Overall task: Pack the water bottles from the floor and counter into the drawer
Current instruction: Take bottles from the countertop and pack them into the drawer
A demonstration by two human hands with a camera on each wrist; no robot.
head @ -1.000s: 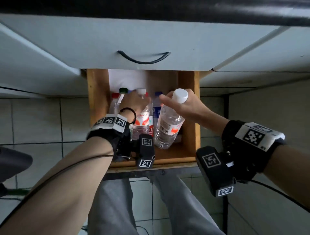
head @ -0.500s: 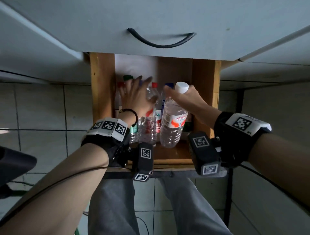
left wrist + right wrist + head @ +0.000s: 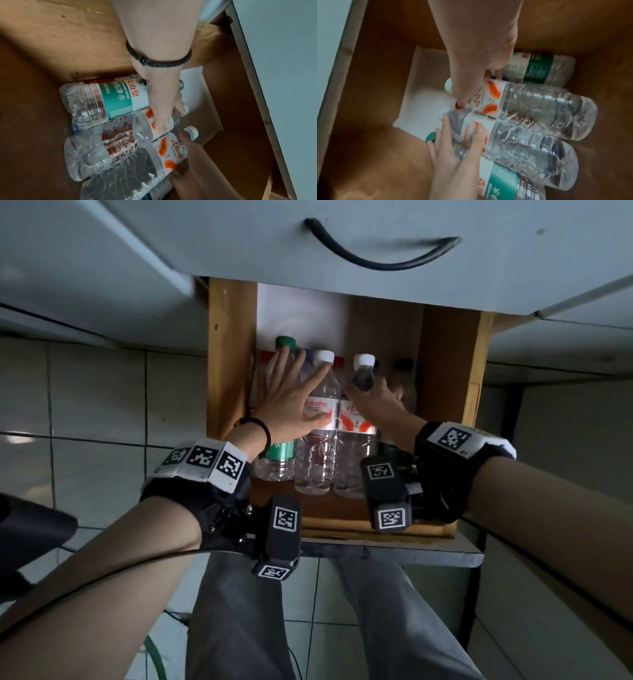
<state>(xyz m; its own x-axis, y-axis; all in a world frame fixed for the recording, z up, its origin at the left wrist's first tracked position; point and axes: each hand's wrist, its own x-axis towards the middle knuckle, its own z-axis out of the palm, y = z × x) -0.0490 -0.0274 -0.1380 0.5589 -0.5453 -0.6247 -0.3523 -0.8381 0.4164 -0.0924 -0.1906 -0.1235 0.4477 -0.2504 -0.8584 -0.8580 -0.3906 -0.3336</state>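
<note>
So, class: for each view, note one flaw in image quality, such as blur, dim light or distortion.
Head view: black curved drawer handle smeared by motion blur, cabinet edges bowed. Left wrist view: right hand dark, in shadow. Right wrist view: soft overall, white bottle cap blurred.

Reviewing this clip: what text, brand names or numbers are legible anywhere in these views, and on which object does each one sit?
"ahsha", start hidden by the left hand: red-and-white label of the middle bottle.
"山泉" and "纯净水": teal-and-white label of the green-capped bottle.
Red script on the right bottle: too blurred to read.
Fine print on the far green-label bottle: too small.
Wrist tags: coded squares, no words.
</note>
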